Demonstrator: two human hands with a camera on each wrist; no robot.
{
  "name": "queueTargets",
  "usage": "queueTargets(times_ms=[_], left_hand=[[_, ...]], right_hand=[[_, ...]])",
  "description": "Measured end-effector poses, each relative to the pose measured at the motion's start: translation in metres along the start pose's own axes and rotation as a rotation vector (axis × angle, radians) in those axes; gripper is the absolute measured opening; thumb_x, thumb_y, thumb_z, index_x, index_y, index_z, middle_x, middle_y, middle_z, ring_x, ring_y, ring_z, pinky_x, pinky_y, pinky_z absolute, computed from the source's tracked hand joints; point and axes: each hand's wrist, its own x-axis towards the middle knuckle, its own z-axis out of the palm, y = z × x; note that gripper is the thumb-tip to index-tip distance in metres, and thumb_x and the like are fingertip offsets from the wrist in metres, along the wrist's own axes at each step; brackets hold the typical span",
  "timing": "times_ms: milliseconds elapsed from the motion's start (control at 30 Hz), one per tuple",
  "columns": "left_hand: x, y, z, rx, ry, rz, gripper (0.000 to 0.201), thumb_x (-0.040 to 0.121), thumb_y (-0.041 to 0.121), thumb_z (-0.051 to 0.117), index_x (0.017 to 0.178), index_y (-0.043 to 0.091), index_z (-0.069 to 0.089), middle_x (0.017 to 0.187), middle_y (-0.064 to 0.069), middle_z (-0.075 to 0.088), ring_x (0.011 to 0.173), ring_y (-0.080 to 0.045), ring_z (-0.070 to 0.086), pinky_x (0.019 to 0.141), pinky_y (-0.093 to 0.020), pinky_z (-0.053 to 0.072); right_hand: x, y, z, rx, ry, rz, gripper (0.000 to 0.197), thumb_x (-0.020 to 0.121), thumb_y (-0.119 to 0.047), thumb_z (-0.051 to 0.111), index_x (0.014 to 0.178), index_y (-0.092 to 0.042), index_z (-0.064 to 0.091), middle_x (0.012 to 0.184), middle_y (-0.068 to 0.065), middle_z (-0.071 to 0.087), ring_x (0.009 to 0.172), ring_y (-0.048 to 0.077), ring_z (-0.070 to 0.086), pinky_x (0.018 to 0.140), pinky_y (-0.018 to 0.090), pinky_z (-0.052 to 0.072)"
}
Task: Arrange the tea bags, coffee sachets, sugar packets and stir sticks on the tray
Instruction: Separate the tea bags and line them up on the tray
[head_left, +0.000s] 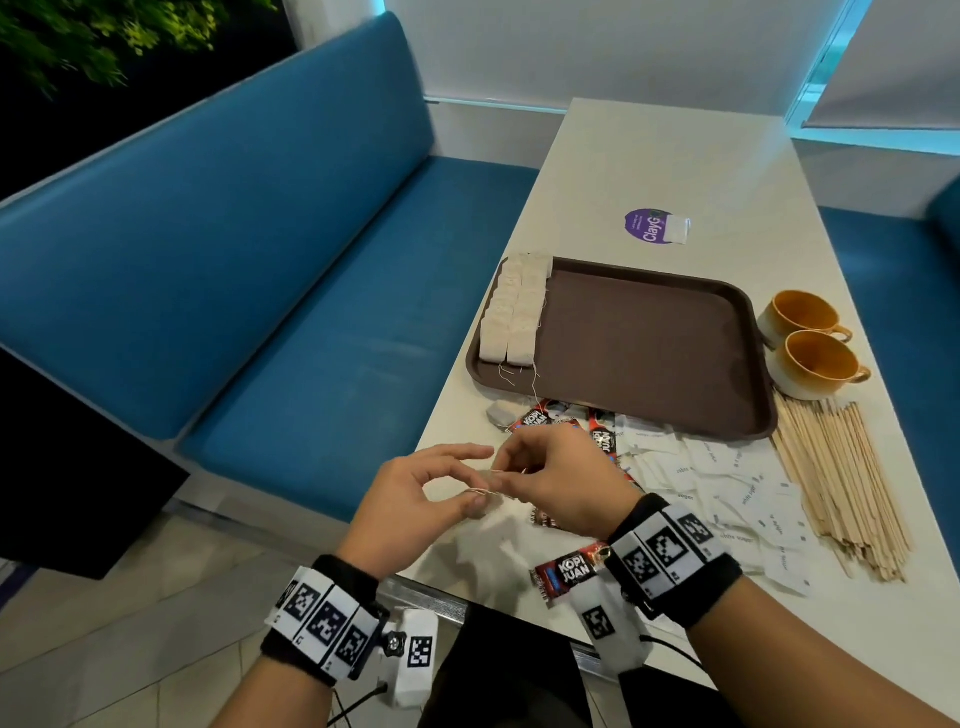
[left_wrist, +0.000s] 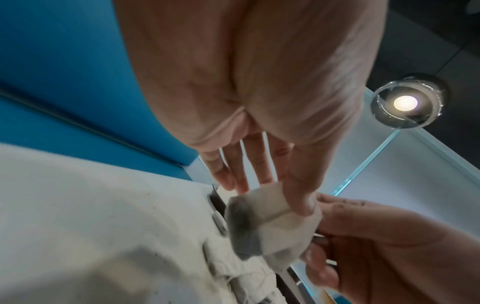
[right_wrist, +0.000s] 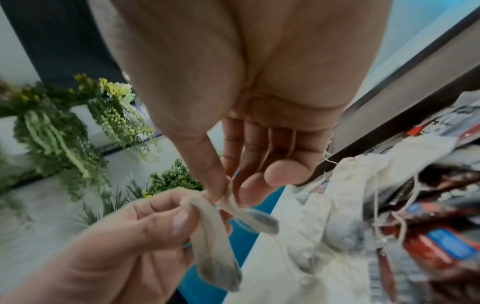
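Note:
Both hands hold one white tea bag (head_left: 485, 493) above the table's near left edge. My left hand (head_left: 470, 480) pinches the tea bag (left_wrist: 270, 224) with its thumb over the paper. My right hand (head_left: 511, 470) pinches the top of the tea bag (right_wrist: 215, 236), where its string is attached. The brown tray (head_left: 649, 338) lies beyond, with tea bags (head_left: 514, 312) laid in two columns along its left side. Red coffee sachets (head_left: 602, 436), white sugar packets (head_left: 727, 493) and wooden stir sticks (head_left: 841, 483) lie loose on the table in front of the tray.
Two orange-lined cups (head_left: 810, 343) stand right of the tray. One tea bag (head_left: 675, 228) rests on a purple sticker behind the tray, another (head_left: 501, 413) near its front left corner. A coffee sachet (head_left: 566, 571) lies by my right wrist. A blue bench (head_left: 260, 286) runs along the left.

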Motion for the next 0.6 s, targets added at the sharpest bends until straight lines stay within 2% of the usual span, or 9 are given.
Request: queueTargets(times_ms=[33, 67, 167, 233, 300, 400, 467, 533, 600], left_hand=[[0.000, 0.000, 0.002, -0.073, -0.005, 0.000, 0.016, 0.081, 0.003, 0.082, 0.079, 0.019, 0.078, 0.113, 0.009, 0.076, 0.110, -0.013, 0.070, 0.100, -0.038, 0.052], [0.000, 0.000, 0.004, -0.151, -0.004, -0.008, 0.017, 0.081, -0.001, 0.081, 0.080, 0.016, 0.078, 0.108, 0.001, 0.078, 0.104, -0.021, 0.073, 0.093, -0.043, 0.057], [-0.003, -0.002, 0.011, -0.284, 0.027, -0.063, 0.015, 0.083, -0.004, 0.078, 0.084, 0.011, 0.078, 0.098, -0.013, 0.078, 0.087, -0.039, 0.075, 0.083, -0.052, 0.061], [-0.004, -0.005, 0.013, -0.293, 0.086, -0.095, 0.017, 0.084, -0.004, 0.077, 0.085, 0.013, 0.079, 0.091, -0.015, 0.077, 0.083, -0.038, 0.074, 0.077, -0.049, 0.061], [-0.006, -0.010, 0.011, -0.300, 0.154, -0.112, 0.019, 0.081, -0.001, 0.081, 0.088, 0.017, 0.077, 0.085, -0.019, 0.075, 0.080, -0.038, 0.071, 0.071, -0.045, 0.060], [-0.007, -0.021, 0.006, -0.385, 0.170, -0.167, 0.040, 0.076, 0.009, 0.086, 0.107, 0.021, 0.065, 0.087, -0.023, 0.073, 0.079, -0.042, 0.067, 0.080, -0.050, 0.056], [-0.009, -0.024, 0.002, -0.412, 0.162, -0.203, 0.045, 0.076, 0.009, 0.087, 0.114, 0.019, 0.065, 0.089, -0.018, 0.074, 0.083, -0.033, 0.067, 0.085, -0.043, 0.054], [-0.011, -0.025, 0.000, -0.380, 0.177, -0.210, 0.031, 0.075, 0.013, 0.085, 0.104, 0.018, 0.075, 0.092, -0.015, 0.076, 0.087, -0.027, 0.069, 0.084, -0.035, 0.055], [-0.012, -0.022, 0.000, -0.343, 0.186, -0.206, 0.014, 0.079, 0.012, 0.082, 0.091, 0.015, 0.079, 0.089, -0.012, 0.077, 0.085, -0.021, 0.069, 0.083, -0.032, 0.054]], right_hand=[[-0.002, -0.003, -0.003, 0.063, -0.007, 0.001, 0.013, 0.083, -0.026, 0.084, 0.083, -0.018, 0.074, 0.075, 0.002, 0.075, 0.064, 0.012, 0.065, 0.066, 0.037, 0.056], [-0.003, -0.005, -0.006, 0.121, -0.018, -0.003, 0.010, 0.085, -0.020, 0.083, 0.086, -0.015, 0.075, 0.076, 0.006, 0.076, 0.065, 0.014, 0.066, 0.068, 0.039, 0.057], [-0.006, -0.011, -0.011, 0.226, -0.045, 0.002, 0.010, 0.087, -0.009, 0.079, 0.091, -0.001, 0.074, 0.081, 0.018, 0.076, 0.065, 0.014, 0.065, 0.067, 0.032, 0.055], [-0.003, -0.010, -0.011, 0.209, -0.033, 0.038, 0.008, 0.087, -0.007, 0.078, 0.090, 0.000, 0.075, 0.080, 0.019, 0.075, 0.064, 0.016, 0.066, 0.067, 0.032, 0.056], [0.006, -0.003, -0.011, 0.115, 0.030, 0.092, 0.002, 0.087, -0.007, 0.076, 0.085, -0.008, 0.076, 0.074, 0.010, 0.075, 0.063, 0.016, 0.068, 0.069, 0.035, 0.059], [0.021, 0.008, -0.014, -0.192, 0.129, 0.121, 0.004, 0.086, -0.017, 0.075, 0.086, -0.021, 0.075, 0.077, -0.007, 0.072, 0.068, 0.009, 0.066, 0.068, 0.026, 0.051], [0.028, 0.011, -0.013, -0.312, 0.141, 0.143, 0.009, 0.087, -0.023, 0.075, 0.095, -0.022, 0.073, 0.081, -0.009, 0.067, 0.070, 0.009, 0.064, 0.066, 0.025, 0.047], [0.034, 0.014, -0.009, -0.377, 0.117, 0.184, 0.018, 0.086, -0.029, 0.076, 0.101, -0.021, 0.069, 0.086, -0.007, 0.066, 0.080, 0.013, 0.064, 0.070, 0.027, 0.048], [0.037, 0.014, -0.006, -0.443, 0.061, 0.230, 0.026, 0.084, -0.034, 0.078, 0.103, -0.019, 0.068, 0.093, -0.003, 0.068, 0.091, 0.018, 0.066, 0.081, 0.032, 0.054]])
